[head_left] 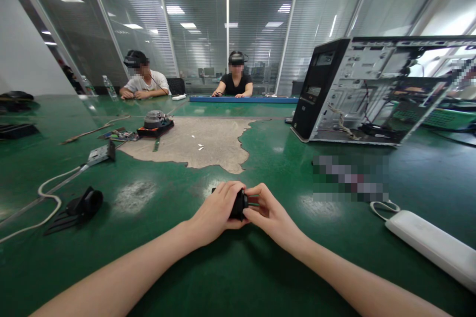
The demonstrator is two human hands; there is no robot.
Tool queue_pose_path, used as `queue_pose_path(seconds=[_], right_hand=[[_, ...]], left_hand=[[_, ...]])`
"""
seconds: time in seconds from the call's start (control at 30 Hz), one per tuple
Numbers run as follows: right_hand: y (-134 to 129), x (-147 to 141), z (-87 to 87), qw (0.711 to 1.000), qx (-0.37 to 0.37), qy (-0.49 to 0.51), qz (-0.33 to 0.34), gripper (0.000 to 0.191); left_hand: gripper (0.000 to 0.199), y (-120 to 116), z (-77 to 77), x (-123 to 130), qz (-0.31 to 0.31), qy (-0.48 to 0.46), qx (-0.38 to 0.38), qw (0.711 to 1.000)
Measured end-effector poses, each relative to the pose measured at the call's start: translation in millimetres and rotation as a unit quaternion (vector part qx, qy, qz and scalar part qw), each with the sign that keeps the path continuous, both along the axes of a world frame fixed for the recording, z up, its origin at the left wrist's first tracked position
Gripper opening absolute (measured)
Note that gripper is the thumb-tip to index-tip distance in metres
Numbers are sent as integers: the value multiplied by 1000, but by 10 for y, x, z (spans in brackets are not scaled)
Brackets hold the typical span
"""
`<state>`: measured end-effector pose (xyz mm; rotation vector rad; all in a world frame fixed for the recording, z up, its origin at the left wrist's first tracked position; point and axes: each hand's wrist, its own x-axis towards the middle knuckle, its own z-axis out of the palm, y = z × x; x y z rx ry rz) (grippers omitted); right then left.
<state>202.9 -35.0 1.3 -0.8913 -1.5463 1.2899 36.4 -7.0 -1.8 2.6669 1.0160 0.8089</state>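
Near the middle of the green table (178,277), a small black object (240,205) is held between both hands. My left hand (219,208) wraps over its top and left side, covering much of it. On the other side, my right hand (271,213) pinches its right end with thumb and fingers. The object's exact shape is partly hidden by the fingers. A black bracket-like part with a round end (87,202) lies to the left of my hands.
An open computer case (320,91) stands at the right, with a white power strip (431,242) nearer. At the left are a metal connector piece (99,153), cables and a circuit board (121,134). A heatsink fan (155,121) sits further back. Two people sit across the table.
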Motion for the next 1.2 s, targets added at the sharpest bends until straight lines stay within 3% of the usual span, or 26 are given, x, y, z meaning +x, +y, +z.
queue_pose_path(seconds=[0.3, 0.57, 0.67, 0.87, 1.2], right_hand=[[42, -11, -53, 999, -17, -29, -34, 21], [-12, 1, 18, 1000, 2, -3, 5, 20], [13, 8, -9, 1000, -1, 5, -4, 13], [66, -1, -68, 999, 0, -15, -36, 19], [-12, -5, 6, 1000, 21, -8, -9, 18]], left_hand=[[57, 8, -20, 16, -6, -9, 10, 1000], [58, -3, -6, 9, -6, -5, 9, 1000], [56, -4, -1, 14, -10, -12, 11, 1000], [58, 0, -16, 13, -7, -10, 9, 1000], [57, -15, 5, 4, -5, -3, 7, 1000]])
